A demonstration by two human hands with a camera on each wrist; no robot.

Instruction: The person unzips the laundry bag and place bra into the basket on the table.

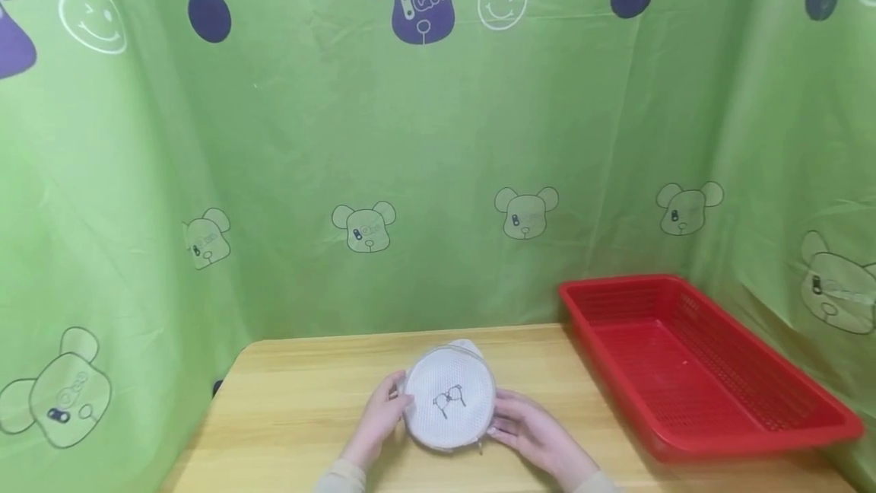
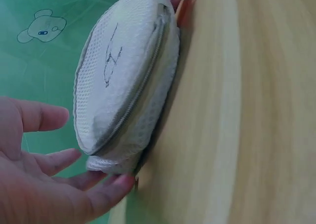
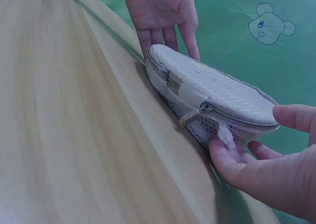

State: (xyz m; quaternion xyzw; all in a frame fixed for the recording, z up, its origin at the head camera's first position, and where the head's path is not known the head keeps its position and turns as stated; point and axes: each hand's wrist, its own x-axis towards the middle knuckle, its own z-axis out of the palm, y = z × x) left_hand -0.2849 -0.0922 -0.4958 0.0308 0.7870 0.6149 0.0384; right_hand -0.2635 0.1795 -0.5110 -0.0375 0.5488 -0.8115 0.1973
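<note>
A round white mesh zip pouch (image 1: 448,402) with a small black line drawing on top rests on the wooden table, between the two hands. Its zipper runs around the side, and the zipper pull (image 3: 190,118) hangs near the right hand. The left hand (image 1: 383,413) is at the pouch's left edge. Its fingers reach out fairly straight against the lower side, while the thumb (image 2: 47,116) stands apart from the cover. At the right edge, the right hand (image 1: 534,432) grips the pouch, thumb on the top rim and fingers (image 3: 229,162) against the mesh side.
A red plastic basket (image 1: 746,440) with slotted walls stands at the right of the wooden table (image 1: 274,417). Green curtain (image 1: 438,135) printed with bear heads encloses the back and both sides.
</note>
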